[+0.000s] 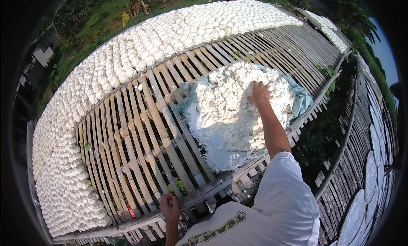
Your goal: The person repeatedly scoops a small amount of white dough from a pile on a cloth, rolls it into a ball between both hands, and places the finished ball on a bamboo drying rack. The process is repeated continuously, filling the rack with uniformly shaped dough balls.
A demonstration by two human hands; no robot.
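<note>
A heap of white, crumbly lumps (229, 106) lies on a spread-out sack (227, 159) with frayed pale edges and blue-green sides. Reaching forward, my right hand (260, 94) rests on the upper right part of this heap, its fingers apart and their tips partly sunk among the lumps. My left hand (170, 207) is low, by the near edge of the bamboo rack (140, 156), with its fingers curled in. Whatever it may hold is hidden.
Dense rows of white rounded lumps (127, 55) cover the rack's far and left sides. Gaps show between the bamboo slats. At the right, beyond a curved pole (340, 154), another slatted rack carries pale grey discs (353, 218). Grass (85, 27) lies behind.
</note>
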